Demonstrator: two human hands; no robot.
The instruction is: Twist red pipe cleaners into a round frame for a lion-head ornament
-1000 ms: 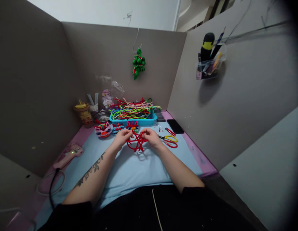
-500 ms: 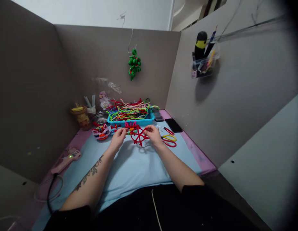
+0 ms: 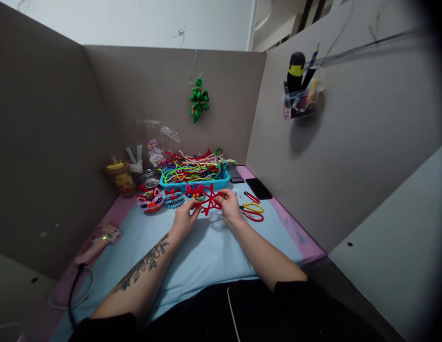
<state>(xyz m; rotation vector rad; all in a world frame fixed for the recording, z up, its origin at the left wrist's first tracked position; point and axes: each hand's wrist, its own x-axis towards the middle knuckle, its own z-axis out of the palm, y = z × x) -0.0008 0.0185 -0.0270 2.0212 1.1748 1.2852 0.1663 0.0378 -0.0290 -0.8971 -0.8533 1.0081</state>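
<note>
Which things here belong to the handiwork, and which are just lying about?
Likely belonging:
red fuzzy-stem frame, in left hand and right hand
colourful fuzzy stems in blue plastic tray
scissors with yellow-and-red handles

Apparently unrelated:
flat black phone
green hanging ornament

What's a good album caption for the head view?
Left hand and right hand hold a red frame before a blue tray of bright stems.
</note>
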